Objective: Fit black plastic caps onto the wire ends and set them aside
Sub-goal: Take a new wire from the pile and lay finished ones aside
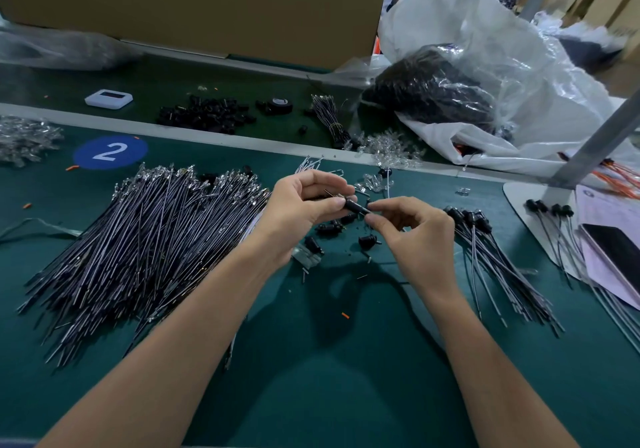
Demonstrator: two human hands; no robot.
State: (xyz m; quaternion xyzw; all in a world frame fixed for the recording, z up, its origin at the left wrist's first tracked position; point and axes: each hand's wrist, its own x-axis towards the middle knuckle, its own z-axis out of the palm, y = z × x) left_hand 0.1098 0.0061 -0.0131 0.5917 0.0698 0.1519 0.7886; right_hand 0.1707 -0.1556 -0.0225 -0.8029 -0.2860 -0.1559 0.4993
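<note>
Head view shows the left hand [304,205] and right hand [412,229] meeting above the green mat [311,361], each pinching one end of a black plastic cap [356,206] between thumb and fingertips, with loose caps [329,229] just beneath, uncapped wires [149,239] piled left, capped wires [485,239] right, and a heap of caps [207,115] farther back.

wire pile [145,239] left, capped wires [491,250] right
</note>
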